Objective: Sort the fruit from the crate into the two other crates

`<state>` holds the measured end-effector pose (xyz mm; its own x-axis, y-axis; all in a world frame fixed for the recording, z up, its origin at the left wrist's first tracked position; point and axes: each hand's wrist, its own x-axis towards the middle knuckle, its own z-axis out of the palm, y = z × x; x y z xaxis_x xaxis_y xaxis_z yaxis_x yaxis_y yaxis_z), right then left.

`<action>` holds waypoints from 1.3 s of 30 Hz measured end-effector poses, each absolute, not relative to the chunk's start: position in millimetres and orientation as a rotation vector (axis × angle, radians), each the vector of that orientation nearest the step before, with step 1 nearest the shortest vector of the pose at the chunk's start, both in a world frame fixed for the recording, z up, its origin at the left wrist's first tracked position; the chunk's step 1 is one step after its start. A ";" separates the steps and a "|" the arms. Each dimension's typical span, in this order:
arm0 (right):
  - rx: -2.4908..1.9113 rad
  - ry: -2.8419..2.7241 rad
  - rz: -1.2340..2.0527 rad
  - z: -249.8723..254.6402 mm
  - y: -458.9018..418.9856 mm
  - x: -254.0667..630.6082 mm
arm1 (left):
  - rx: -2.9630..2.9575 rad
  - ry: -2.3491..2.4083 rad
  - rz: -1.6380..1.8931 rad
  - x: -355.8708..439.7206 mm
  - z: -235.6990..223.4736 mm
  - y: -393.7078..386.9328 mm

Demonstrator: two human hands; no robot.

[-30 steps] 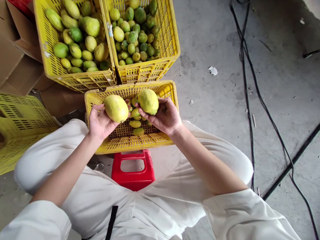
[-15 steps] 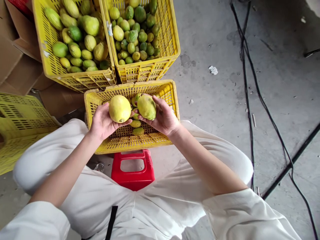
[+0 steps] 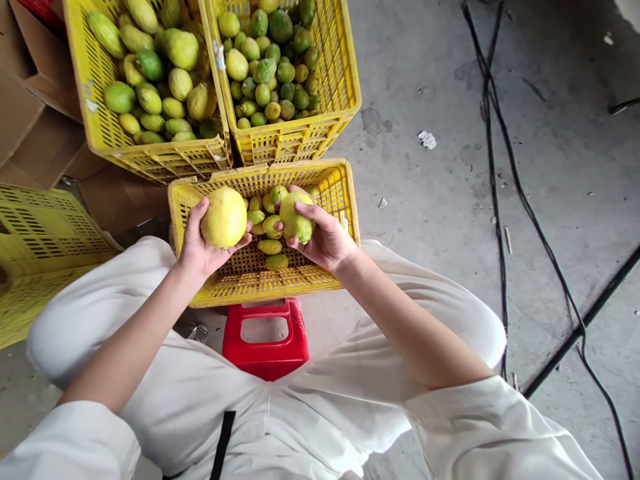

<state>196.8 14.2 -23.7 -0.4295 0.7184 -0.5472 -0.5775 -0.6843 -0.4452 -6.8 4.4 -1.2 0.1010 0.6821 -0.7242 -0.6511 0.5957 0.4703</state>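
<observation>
My left hand is closed round a large, round yellow lemon, its fingers under the fruit and the thumb at its side. A smaller yellow-green lemon sits in my right hand, the thumb pressed along its upper side. Both hands are above a yellow plastic crate in front of me. Several small yellow-green lemons lie in that crate, some of them hidden behind my hands and the fruit I hold.
Beyond stand two yellow crates, the left one with larger fruit, the right one with small green fruit. Another yellow crate and cardboard are at left. A red plastic stool is below. Black cables cross the floor at right.
The lemon in my left hand has moved left and turned, hiding its stem end. My right hand has turned its lemon, and the thumb now lies over it. The two fruits are farther apart.
</observation>
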 end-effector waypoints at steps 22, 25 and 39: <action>-0.882 -0.283 2.200 -20.6 13.9 198.5 | 0.031 1.099 1.066 -8.6 -11.0 2.0; -0.920 -0.222 2.186 -22.5 15.4 198.6 | 0.041 1.111 1.089 -7.6 -14.4 1.6; -0.867 -0.293 2.201 -18.7 16.0 196.7 | -0.001 1.251 0.960 -0.2 -8.6 8.6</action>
